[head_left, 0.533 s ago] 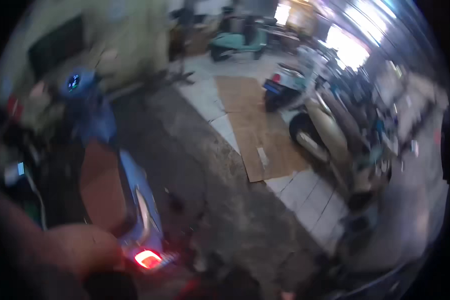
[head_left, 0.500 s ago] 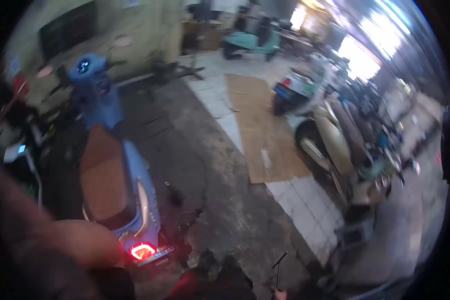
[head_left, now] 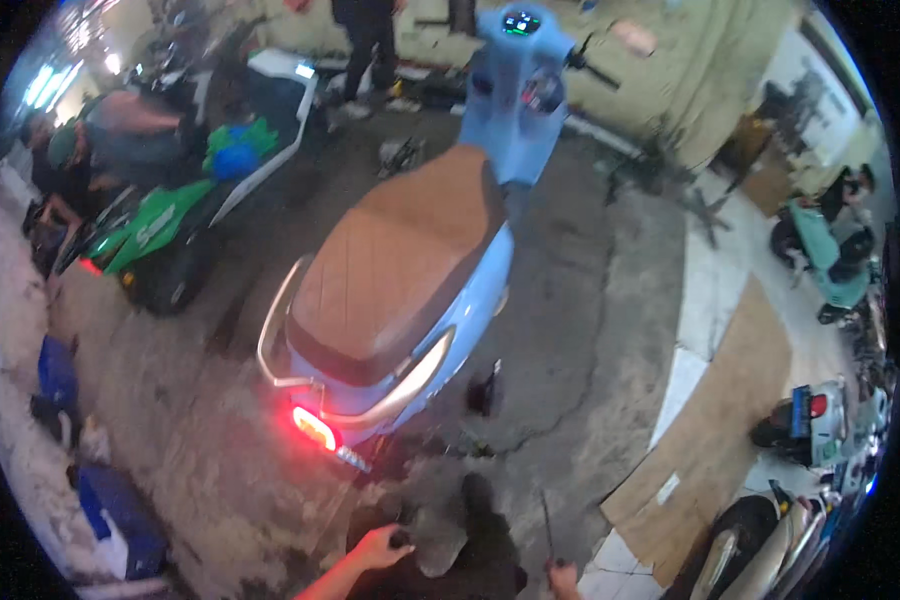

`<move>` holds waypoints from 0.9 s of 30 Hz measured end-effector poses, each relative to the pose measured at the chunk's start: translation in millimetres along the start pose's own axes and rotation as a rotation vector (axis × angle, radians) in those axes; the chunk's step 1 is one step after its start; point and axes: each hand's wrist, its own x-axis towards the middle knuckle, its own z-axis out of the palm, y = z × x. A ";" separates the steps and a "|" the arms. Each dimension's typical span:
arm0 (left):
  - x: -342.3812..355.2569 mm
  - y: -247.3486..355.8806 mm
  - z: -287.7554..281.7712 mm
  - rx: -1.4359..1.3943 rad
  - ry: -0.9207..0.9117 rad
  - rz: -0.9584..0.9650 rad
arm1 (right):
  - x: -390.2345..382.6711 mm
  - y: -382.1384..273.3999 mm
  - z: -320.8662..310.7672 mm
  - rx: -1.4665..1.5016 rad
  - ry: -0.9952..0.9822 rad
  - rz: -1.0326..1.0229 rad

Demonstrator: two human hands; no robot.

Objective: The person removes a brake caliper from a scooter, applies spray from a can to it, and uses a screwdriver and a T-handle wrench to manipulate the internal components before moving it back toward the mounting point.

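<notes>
The light-blue scooter (head_left: 498,270) with a brown seat (head_left: 390,260) stands in front of me, its red tail light (head_left: 315,428) lit. Below its rear, my left hand (head_left: 380,550) is closed around a small dark object (head_left: 401,540) that I cannot make out. My right hand (head_left: 562,578) grips a thin metal rod tool (head_left: 546,525) at the bottom edge, held upward. Both hands are near my dark-clothed legs, apart from the scooter.
A green scooter (head_left: 155,228) stands left, a person (head_left: 60,150) low beside it. Another person's legs (head_left: 362,55) show by the wall. Blue objects (head_left: 115,520) lie lower left. Cardboard (head_left: 705,430) covers tiles at right, near parked scooters (head_left: 815,425) and a mint scooter (head_left: 830,255).
My view has swung left and down, bringing the blue scooter to the middle. My left hand, a large blur at the lower left earlier, is now low and nearer the middle.
</notes>
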 end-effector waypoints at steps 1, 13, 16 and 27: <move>5.1 -11.3 24.6 0.028 0.056 -0.095 | 21.1 -3.7 -7.8 -0.052 -0.020 0.045; 359.4 -210.2 147.9 -0.594 0.214 -0.490 | 254.7 -80.7 36.0 0.056 0.198 -0.281; 446.7 -262.2 136.1 -1.294 0.573 -0.383 | 325.1 -37.8 67.5 -0.061 0.087 -0.474; 540.8 -279.7 84.5 -1.841 0.432 0.450 | 443.9 -34.3 253.0 0.324 -0.060 -0.700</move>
